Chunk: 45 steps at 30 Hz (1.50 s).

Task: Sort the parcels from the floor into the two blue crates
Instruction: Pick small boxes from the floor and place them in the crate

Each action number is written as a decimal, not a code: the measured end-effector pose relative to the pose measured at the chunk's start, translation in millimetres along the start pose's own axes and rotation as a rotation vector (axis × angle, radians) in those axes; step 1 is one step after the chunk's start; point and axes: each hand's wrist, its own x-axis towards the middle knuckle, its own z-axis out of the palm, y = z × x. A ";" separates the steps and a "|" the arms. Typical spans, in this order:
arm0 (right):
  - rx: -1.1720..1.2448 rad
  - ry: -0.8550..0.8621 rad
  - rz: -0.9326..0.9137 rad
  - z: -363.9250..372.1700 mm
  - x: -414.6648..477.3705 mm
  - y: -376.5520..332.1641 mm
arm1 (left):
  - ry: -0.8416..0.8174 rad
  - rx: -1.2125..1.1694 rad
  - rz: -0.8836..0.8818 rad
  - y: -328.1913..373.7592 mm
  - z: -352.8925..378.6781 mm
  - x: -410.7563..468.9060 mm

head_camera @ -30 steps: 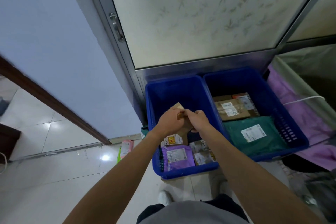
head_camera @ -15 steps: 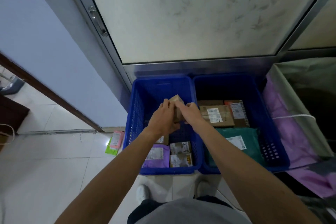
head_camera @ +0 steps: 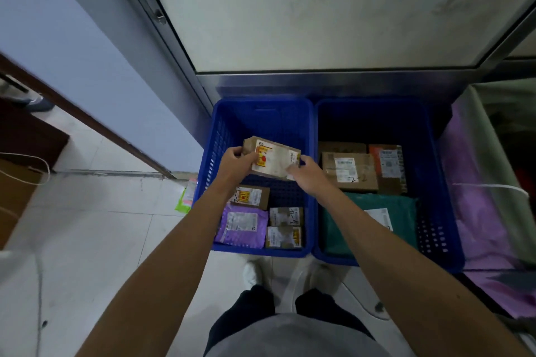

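Note:
A small brown cardboard parcel (head_camera: pixel 274 158) with a yellow-red label hangs over the left blue crate (head_camera: pixel 262 109). My left hand (head_camera: pixel 236 165) grips its left end and my right hand (head_camera: pixel 309 172) its right end. Below it in that crate lie a purple bag parcel (head_camera: pixel 242 224) and three small brown boxes (head_camera: pixel 285 224). The right blue crate (head_camera: pixel 446 211) holds a brown box (head_camera: pixel 349 172), an orange-labelled parcel (head_camera: pixel 387 164) and a green bag parcel (head_camera: pixel 371 217).
A green-pink packet (head_camera: pixel 187 197) lies on the white floor tiles left of the crates. A frosted door with a metal frame (head_camera: pixel 319 80) stands right behind the crates. A purple-lined bin (head_camera: pixel 487 211) sits to the right. My feet (head_camera: pixel 255 271) are at the crates' front edge.
The parcel has turned from on-edge to label-up and my hands have spread to its two ends. The view has tilted down over the crates.

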 end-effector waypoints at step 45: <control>-1.338 -0.293 0.344 135.2 240.3 232.3 | -0.466 0.972 -0.013 -328.7 91.0 231.7</control>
